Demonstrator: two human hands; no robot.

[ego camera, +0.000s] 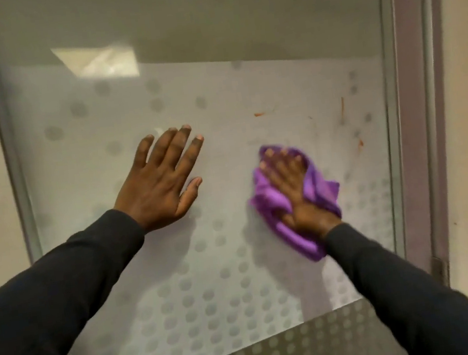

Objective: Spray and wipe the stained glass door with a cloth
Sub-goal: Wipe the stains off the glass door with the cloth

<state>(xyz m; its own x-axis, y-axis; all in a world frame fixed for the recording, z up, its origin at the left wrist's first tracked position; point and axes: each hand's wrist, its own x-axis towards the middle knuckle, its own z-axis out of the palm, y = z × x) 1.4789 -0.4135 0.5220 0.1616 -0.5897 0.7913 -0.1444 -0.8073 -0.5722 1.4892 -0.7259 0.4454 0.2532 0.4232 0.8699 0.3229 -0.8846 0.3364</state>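
left hand flat, fingers spread on frosted dotted glass door | right hand fingers straight, pressing crumpled purple cloth | orange streaks right

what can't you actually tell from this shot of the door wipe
1. Head view: any stain beneath the purple cloth and the right hand is covered by them.
2. The glass door behind the left hand is hidden by that hand.
3. The door's top and bottom are cut off by the frame edges.
4. The grey smudge below the orange streak is too blurred to tell dirt from pattern.
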